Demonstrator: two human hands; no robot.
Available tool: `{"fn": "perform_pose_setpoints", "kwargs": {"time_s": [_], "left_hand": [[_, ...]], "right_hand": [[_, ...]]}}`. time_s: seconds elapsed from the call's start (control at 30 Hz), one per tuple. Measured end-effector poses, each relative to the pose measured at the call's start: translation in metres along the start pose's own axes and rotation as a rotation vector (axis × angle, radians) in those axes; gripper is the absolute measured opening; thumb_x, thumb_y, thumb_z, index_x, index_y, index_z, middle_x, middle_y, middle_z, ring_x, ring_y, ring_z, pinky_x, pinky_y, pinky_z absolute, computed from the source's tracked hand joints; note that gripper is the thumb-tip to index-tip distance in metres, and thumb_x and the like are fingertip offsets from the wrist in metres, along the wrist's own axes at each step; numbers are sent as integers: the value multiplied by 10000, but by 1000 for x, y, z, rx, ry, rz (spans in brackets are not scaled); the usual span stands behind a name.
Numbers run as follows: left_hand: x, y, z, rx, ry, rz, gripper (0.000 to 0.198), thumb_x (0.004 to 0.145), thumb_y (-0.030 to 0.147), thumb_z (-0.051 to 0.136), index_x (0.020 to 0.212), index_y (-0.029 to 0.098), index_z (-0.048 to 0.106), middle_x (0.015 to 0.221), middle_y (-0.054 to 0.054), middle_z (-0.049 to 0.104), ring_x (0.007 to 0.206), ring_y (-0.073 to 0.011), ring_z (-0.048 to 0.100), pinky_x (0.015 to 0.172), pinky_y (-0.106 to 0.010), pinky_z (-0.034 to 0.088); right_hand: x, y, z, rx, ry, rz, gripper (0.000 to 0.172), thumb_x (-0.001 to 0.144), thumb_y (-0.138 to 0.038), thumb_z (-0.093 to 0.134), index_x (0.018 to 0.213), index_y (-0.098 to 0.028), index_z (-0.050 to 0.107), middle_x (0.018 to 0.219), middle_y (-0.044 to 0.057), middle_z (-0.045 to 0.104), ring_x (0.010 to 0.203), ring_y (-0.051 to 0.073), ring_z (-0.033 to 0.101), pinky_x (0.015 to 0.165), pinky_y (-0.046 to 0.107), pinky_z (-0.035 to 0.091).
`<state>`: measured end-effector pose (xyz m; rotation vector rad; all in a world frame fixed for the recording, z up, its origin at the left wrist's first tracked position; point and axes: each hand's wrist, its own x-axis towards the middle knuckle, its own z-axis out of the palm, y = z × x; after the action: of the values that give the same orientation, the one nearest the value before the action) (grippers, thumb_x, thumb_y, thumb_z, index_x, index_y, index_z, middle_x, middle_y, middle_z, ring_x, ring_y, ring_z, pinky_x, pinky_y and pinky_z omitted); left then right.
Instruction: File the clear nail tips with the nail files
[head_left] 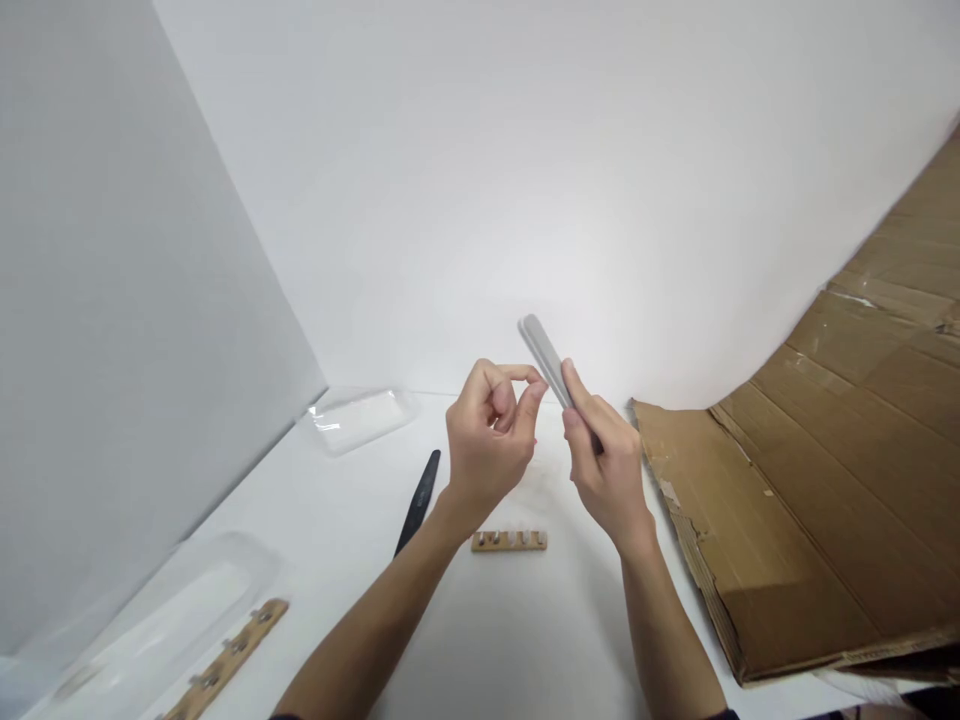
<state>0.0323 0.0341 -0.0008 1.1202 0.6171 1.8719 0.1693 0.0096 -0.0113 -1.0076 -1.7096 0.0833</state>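
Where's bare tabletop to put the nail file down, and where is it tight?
Bare white table lies between the forearms, in front of the small wooden rack. More lies behind the hands, between the clear tray and the cardboard. The near left is crowded: plastic lid, long wooden rack, black file. The right hand holds the grey file.

A plain recording or photo set-up is shown, not a lived-in room. A white desk (517,640) is enclosed by bare white boards (120,330) that meet at its far left corner. Flattened brown cardboard (825,500) is laid over the desk's right edge. Clear plastic packaging trays (360,415) are seen near the left edge.
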Motion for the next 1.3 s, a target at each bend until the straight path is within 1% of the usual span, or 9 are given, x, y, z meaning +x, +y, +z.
{"fn": "perform_pose_setpoints", "kwargs": {"time_s": [0.07, 0.13, 0.27, 0.43, 0.57, 0.63, 0.83, 0.9, 1.3], "left_hand": [[-1, -3, -1, 34, 3, 62, 428, 862, 126, 843, 673, 206, 467, 753, -3, 627, 642, -113, 523, 527, -259, 251], [-1, -5, -2, 76, -7, 118, 421, 875, 125, 833, 663, 204, 479, 730, -7, 605, 702, -133, 576, 542, -269, 232], [-1, -7, -2, 139, -17, 154, 418, 899, 130, 812, 659, 204, 478, 741, -4, 622, 621, -113, 504, 549, -288, 195], [-1, -7, -1, 114, -16, 130, 428, 921, 174, 796, 637, 205, 478, 743, -21, 615, 710, -145, 564, 545, -282, 170], [-1, -12, -4, 227, 7, 155, 475, 937, 146, 764, 588, 194, 445, 807, -43, 697, 674, -124, 545, 541, -274, 213], [0, -16, -6, 351, -2, 253, 483, 939, 145, 756, 584, 196, 433, 848, -48, 742, 640, -109, 544, 539, -268, 254], [11, -24, -7, 722, -12, 884, 425, 945, 73, 689, 673, 216, 396, 772, 17, 771, 471, -62, 499, 441, -257, 286], [12, -23, -6, 781, 0, 983, 414, 947, 29, 668, 717, 219, 381, 781, 38, 775, 450, -45, 499, 436, -240, 305], [11, -21, -4, 780, -8, 998, 437, 925, 2, 678, 739, 228, 354, 793, 42, 774, 513, -60, 580, 463, -218, 349]], "right_hand": [[1, 0, -1, -18, -3, 42, 497, 1111, -267, 416, 1593, -293, 537, 719, -35, 466, 634, 143, 459, 634, 277, 462], [1, 1, -3, 7, -2, 62, 496, 1113, -286, 415, 1593, -304, 535, 732, -33, 465, 629, 141, 453, 618, 276, 458], [1, 1, -7, 52, -47, 71, 486, 1106, -295, 444, 1579, -322, 552, 729, -40, 469, 619, 132, 449, 602, 269, 454], [1, -2, -9, 103, -52, 100, 481, 1104, -298, 453, 1572, -320, 562, 743, -39, 473, 612, 121, 449, 589, 264, 445], [3, -2, -9, 92, -48, 147, 478, 1094, -282, 462, 1555, -311, 584, 717, -48, 446, 598, 117, 432, 569, 258, 421], [3, -1, -9, 86, -30, 165, 481, 1097, -289, 457, 1562, -310, 575, 722, -48, 450, 599, 117, 426, 568, 257, 415], [2, -2, -13, 55, -52, 156, 472, 1097, -291, 465, 1553, -295, 587, 716, -48, 462, 596, 113, 419, 575, 256, 413], [2, -3, -15, 52, -21, 140, 479, 1097, -289, 460, 1561, -291, 577, 708, -50, 455, 590, 115, 418, 566, 256, 410], [0, -3, -16, -19, -39, 12, 478, 1103, -263, 457, 1567, -284, 571, 709, -43, 484, 601, 124, 428, 591, 260, 426]]}}
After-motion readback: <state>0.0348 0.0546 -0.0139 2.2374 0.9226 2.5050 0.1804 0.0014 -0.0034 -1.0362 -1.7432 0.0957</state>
